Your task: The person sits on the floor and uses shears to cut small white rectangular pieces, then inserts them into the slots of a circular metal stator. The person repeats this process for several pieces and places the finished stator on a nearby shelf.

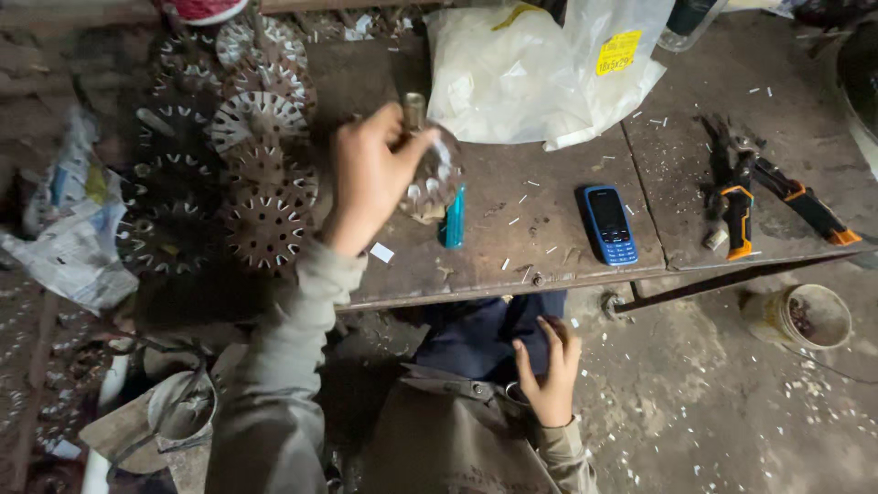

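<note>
My left hand [369, 178] grips a rotor [432, 178] above the dark metal bench [549, 174], frame centre. My right hand [551, 375] lies open on my lap. Slotted discs [261, 165] are stacked upper left; the concrete floor [732, 412] is littered.

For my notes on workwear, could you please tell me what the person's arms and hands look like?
Both hands are bare: no gloves, and no rings or watch that I can make out. The left hand comes out of a long, loose grey-green sleeve with a plain cuff at the wrist. The right hand shows a matching sleeve cuff.
</note>
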